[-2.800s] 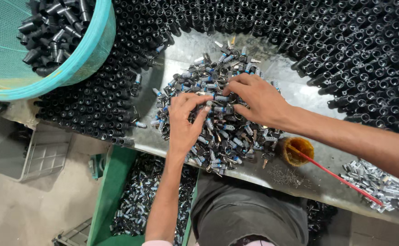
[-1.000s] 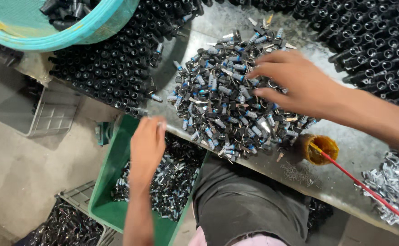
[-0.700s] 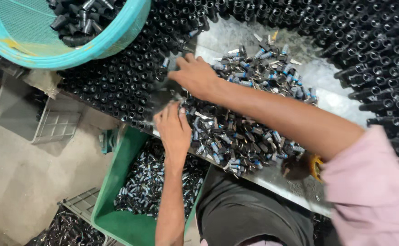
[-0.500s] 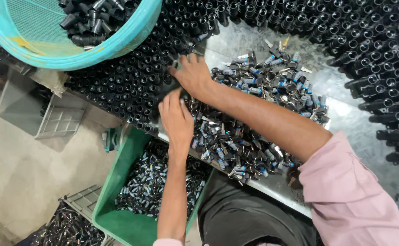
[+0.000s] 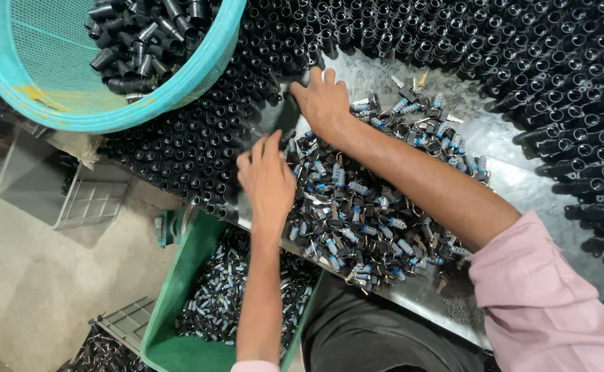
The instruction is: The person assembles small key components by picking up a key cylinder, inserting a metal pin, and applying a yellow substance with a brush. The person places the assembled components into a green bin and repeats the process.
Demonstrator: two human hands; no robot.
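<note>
Your left hand [image 5: 269, 180] lies flat, grip released, on the pile of small blue-and-silver parts [image 5: 371, 213] on the metal surface [image 5: 515, 172]; your right hand [image 5: 324, 102], fingers spread, touches the upright black tubes [image 5: 198, 145] beside that pile.

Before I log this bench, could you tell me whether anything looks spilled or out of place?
Nothing stands out. The loose blue-and-metal parts lie heaped on the metal table, the black tubes stand packed in rows, and both hands work at the heap's edge.

Shiny metal worktable [image 5: 522, 179]; below its left edge, dusty concrete floor [image 5: 33, 289] with grey plastic crate [image 5: 74, 196] and green bin [image 5: 178, 289].
</note>
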